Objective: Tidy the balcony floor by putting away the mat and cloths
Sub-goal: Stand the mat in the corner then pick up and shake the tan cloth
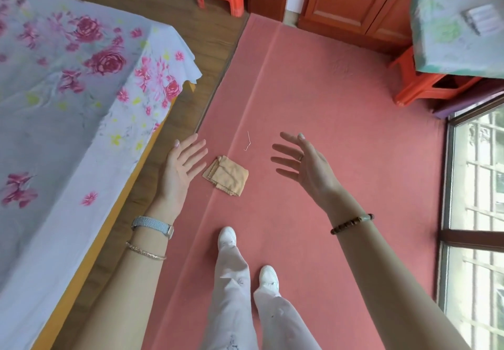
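Your left hand [183,165] and right hand [302,162] both hang out in front of you with fingers spread and loose, gripping nothing. The folded tan cloth [227,174] lies flat on the pink mat [341,137] between your two hands, just beside your left fingertips and further from your right palm. A thin white thread [248,142] lies on the mat just beyond the cloth.
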